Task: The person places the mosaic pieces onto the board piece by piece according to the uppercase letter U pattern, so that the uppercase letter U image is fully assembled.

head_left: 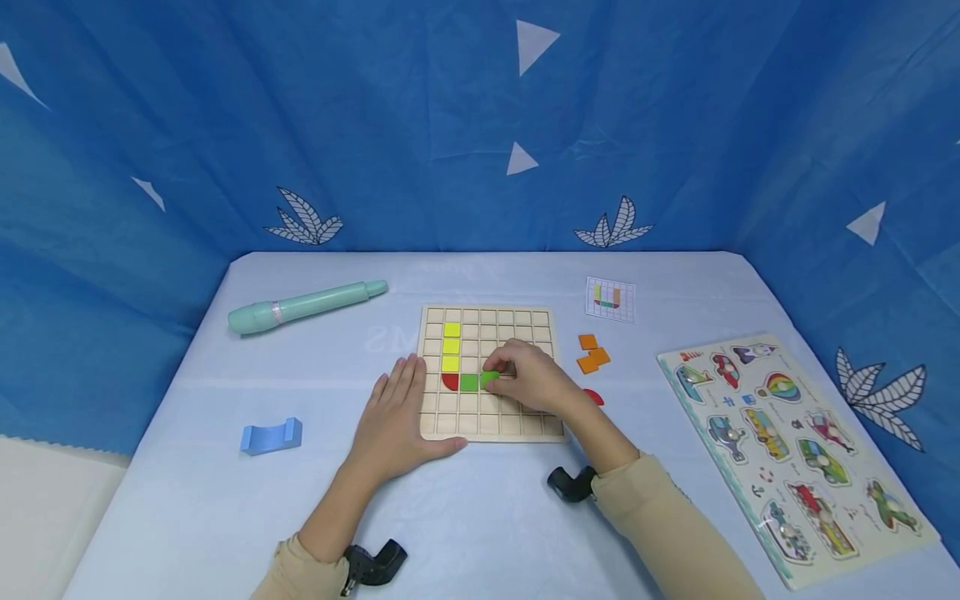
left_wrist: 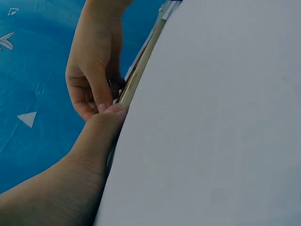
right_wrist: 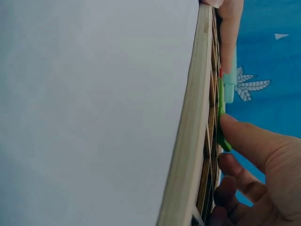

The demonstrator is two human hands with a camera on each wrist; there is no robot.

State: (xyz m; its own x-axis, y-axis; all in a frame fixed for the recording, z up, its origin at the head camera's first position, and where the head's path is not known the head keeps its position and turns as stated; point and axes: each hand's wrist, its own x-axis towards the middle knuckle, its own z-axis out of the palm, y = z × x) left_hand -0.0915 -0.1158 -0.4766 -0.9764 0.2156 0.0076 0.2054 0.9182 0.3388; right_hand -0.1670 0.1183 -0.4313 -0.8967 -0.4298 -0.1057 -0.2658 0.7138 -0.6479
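A wooden grid board [head_left: 513, 427] lies on the table. My left hand [head_left: 393, 425] rests along its left side, fingers straight and thumb spread at the front edge. Between thumb and fingers, my right hand [head_left: 536, 379] pinches a green square tile [head_left: 489, 377] over the grid; in the right wrist view this green tile [right_wrist: 225, 140] is tilted at the board's surface. Just left of it sits another green tile [head_left: 468, 382], followed by a red quarter-round tile [head_left: 450, 382]. Three yellow tiles [head_left: 451, 346] run up the column above the red one.
Right of the board lie three orange tiles [head_left: 587, 342] and a red piece [head_left: 593, 397], partly behind my right wrist. A pattern card [head_left: 610, 299] is farther back. At right lies a vehicle puzzle board [head_left: 757, 483]; at left, a mint-green tube [head_left: 315, 305] and a blue cradle-shaped block [head_left: 272, 437].
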